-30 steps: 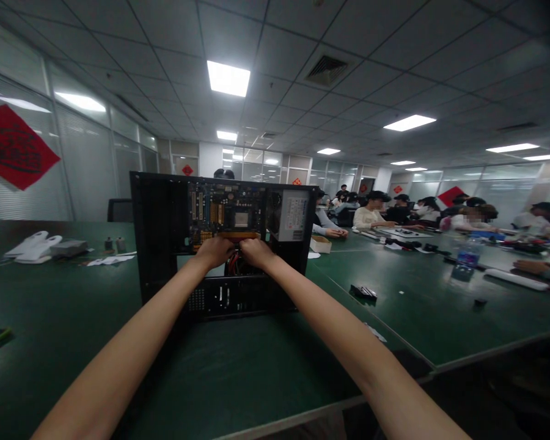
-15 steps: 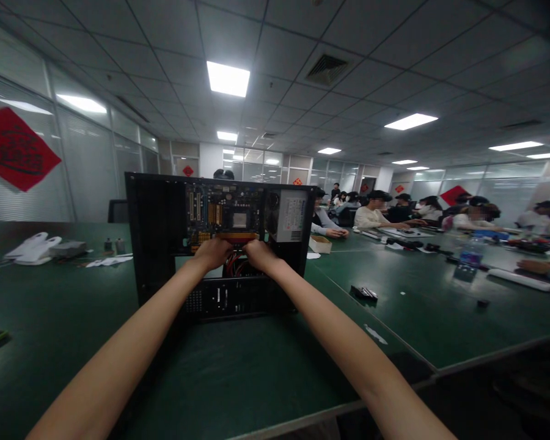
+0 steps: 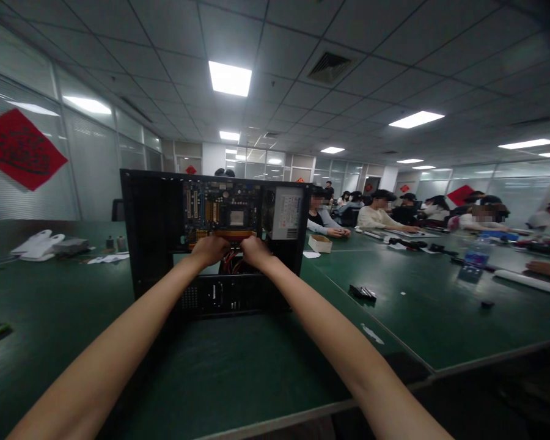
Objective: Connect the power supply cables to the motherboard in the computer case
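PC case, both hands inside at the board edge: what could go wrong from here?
1. The left hand and right hand press at the motherboard edge; bare skin could touch its parts.
2. Red cables lie just under the hands and could snag.
3. The open case stands upright on the green table; a hard push might tip it.

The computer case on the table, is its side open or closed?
Open. The computer case has no side panel facing the camera, so the motherboard and power supply show; both hands reach inside.
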The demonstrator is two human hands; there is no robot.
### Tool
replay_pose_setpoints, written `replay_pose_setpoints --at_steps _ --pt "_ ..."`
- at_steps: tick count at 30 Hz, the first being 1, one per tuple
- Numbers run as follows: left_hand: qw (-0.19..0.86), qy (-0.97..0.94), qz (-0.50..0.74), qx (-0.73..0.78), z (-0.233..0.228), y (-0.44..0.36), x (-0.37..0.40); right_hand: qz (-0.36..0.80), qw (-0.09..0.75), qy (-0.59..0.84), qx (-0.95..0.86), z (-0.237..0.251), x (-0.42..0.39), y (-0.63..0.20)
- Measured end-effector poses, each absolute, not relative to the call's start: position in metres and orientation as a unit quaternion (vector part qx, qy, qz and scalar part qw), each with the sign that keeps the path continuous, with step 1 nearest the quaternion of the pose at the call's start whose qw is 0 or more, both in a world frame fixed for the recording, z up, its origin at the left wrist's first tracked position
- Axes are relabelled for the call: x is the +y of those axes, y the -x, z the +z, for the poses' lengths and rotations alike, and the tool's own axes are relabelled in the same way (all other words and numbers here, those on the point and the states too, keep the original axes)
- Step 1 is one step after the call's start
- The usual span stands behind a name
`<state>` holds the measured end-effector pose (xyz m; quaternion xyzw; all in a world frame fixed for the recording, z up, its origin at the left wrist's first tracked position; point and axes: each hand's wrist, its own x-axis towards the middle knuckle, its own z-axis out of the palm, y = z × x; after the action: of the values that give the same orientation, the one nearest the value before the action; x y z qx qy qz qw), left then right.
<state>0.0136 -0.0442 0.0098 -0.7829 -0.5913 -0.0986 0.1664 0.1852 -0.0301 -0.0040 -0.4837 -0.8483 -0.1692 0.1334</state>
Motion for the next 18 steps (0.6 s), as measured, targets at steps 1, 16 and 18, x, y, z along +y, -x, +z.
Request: replay_pose_setpoints --at_steps 1,16,18 --pt "0.159 0.78 -0.109 -0.595 0.01 -0.013 -0.048 -0.173 0.135 0.479 -0.85 -0.003 -0.031 -0.187" --pt "0.206 0.697 -0.343 -0.596 -0.025 -0.037 -0.128 -0.371 0.091 0.263 -0.886 -0.027 -0.096 -0.31" --pt "0.201 0.694 -0.335 -0.605 -0.023 -0.036 -0.123 -0.369 0.075 0.235 -0.896 -0.029 -0.086 -0.316"
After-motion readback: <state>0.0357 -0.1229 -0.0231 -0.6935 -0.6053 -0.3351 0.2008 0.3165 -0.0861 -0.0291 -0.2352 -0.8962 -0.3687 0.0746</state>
